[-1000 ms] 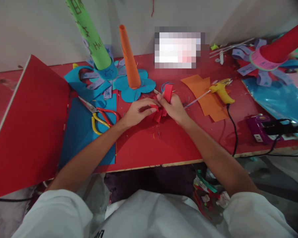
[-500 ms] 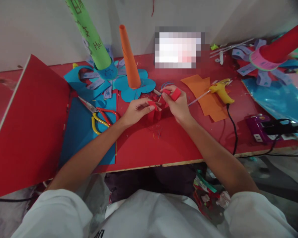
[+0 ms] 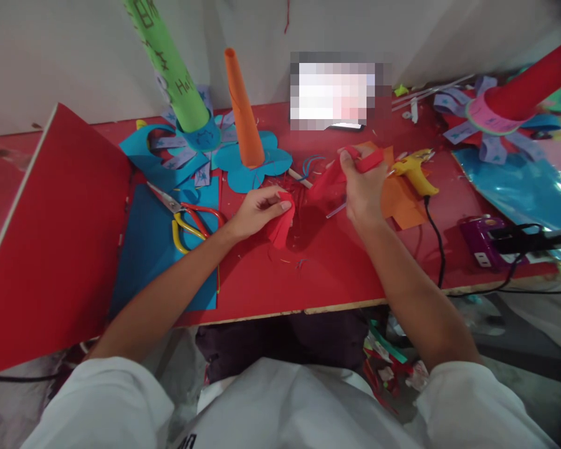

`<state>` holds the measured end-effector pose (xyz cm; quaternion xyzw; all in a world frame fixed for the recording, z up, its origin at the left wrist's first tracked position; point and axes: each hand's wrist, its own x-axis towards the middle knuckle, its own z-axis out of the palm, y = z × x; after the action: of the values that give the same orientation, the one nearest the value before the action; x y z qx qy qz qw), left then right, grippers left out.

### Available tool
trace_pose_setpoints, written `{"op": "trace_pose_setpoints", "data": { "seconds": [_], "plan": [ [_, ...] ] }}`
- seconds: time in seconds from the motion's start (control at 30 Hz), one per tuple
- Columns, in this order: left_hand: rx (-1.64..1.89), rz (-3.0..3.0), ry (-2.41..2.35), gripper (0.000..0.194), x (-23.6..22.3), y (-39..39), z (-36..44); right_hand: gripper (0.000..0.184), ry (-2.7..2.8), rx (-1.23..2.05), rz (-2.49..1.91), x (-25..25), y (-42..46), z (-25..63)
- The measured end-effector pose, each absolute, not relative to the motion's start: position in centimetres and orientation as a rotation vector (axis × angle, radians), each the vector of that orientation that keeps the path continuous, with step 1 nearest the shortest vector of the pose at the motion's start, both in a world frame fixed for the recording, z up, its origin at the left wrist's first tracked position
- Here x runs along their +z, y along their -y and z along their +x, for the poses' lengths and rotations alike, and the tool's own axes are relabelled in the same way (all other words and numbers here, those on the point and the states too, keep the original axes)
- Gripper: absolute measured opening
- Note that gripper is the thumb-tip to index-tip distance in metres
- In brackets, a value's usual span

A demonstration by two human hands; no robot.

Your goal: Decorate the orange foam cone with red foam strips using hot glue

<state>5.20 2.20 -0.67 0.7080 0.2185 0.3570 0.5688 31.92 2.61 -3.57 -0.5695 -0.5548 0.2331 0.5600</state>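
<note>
Folded red paper [image 3: 283, 227] hangs from my left hand [image 3: 256, 215], pinched between thumb and fingers above the table. My right hand [image 3: 367, 190] is closed around red paper strips [image 3: 328, 182], farther right and slightly higher. A gap shows between the two red bunches. The strips in my right hand are smeared by motion. Behind my left hand an orange paper cone [image 3: 246, 125] stands on a blue flower-shaped base [image 3: 275, 159]. Beside my right hand lie orange paper pieces [image 3: 404, 202], partly covered by it, and a yellow glue gun [image 3: 416, 173].
Red- and yellow-handled scissors [image 3: 187, 215] rest on blue sheets [image 3: 168, 280] at left. A tilted red board [image 3: 60, 243] stands beyond. A green paper tube [image 3: 171, 68] rises at the back. At right are a purple power socket [image 3: 481, 243], cables and a blue plastic packet [image 3: 509, 187].
My right hand has moved right and a little away from me, carrying red strips apart from the red paper in my left hand. My left hand has stayed nearly in place.
</note>
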Motion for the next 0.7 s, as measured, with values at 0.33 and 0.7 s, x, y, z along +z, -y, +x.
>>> {"op": "trace_pose_setpoints", "data": {
  "seconds": [0.33, 0.7],
  "plan": [
    [1.119, 1.543, -0.656, 0.047, -1.9, -3.1, 5.8, 0.035, 1.370, 0.520, -1.395, -1.0, -0.1, 27.9],
    [1.171, 1.586, -0.666, 0.042, -2.4, -3.5, 5.7, 0.045, 1.491, 0.625, -1.383, 0.1, 1.2, 25.7]
  ]
}}
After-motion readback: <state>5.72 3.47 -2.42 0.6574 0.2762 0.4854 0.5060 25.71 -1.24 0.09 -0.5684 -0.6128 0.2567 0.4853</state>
